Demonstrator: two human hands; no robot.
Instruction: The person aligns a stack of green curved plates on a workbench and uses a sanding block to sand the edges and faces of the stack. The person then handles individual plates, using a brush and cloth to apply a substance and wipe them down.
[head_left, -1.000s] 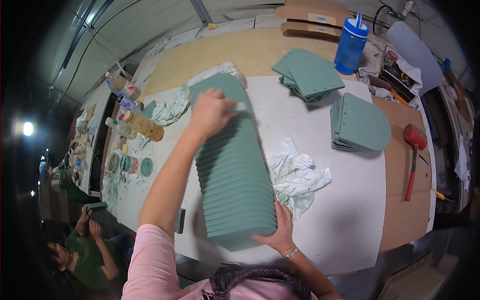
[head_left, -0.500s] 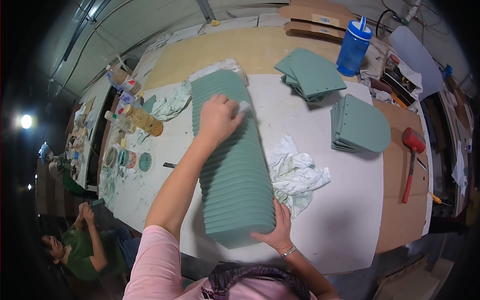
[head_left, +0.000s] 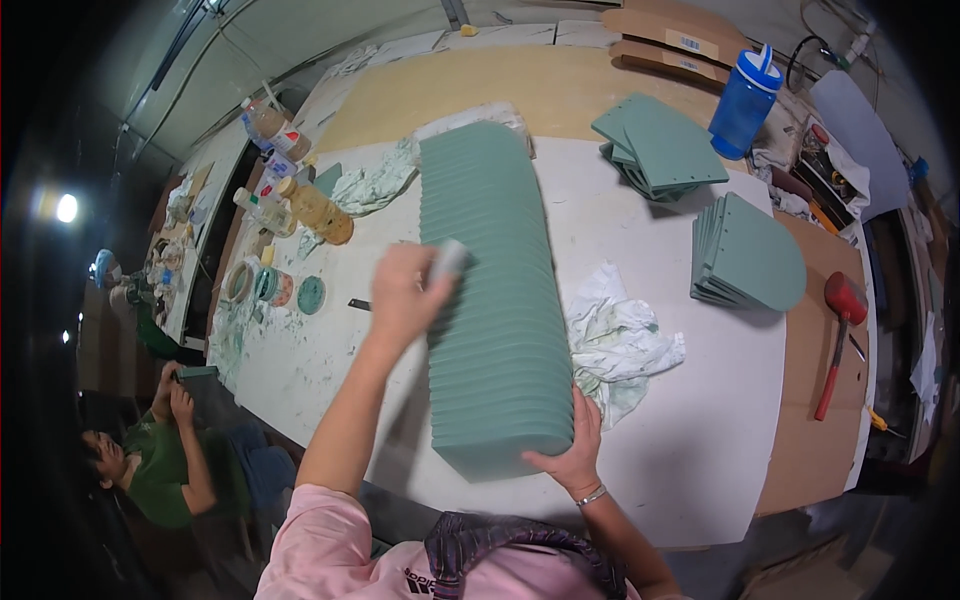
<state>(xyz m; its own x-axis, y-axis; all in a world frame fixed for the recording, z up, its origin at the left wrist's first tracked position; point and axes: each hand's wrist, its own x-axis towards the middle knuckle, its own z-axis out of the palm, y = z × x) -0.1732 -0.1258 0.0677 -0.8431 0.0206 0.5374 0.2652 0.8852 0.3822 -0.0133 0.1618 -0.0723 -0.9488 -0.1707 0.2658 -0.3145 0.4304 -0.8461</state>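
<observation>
A long row of green slabs (head_left: 490, 330), packed face to face with rounded edges, runs away from me on the white table. My left hand (head_left: 405, 295) is closed around a small whitish-grey block (head_left: 452, 258), blurred by motion, over the row's left edge. I cannot tell whether the block is a sponge or a sanding pad. At the near right corner, my right hand (head_left: 580, 445) grips the row, thumb on the end face and fingers along the side. Beside it lies a crumpled, green-stained white cloth (head_left: 620, 340).
Two piles of green panels (head_left: 665, 150) (head_left: 755, 255) stand at the right, near a blue bottle (head_left: 745, 105). A red mallet (head_left: 840, 310) lies on cardboard. Bottles (head_left: 320, 210) and a paint jar (head_left: 272, 288) stand left. A seated person (head_left: 180, 470) is at lower left.
My left hand has moved with the block toward me and to the row's left edge. My right hand stays at the near corner. The whole view has shifted slightly.
</observation>
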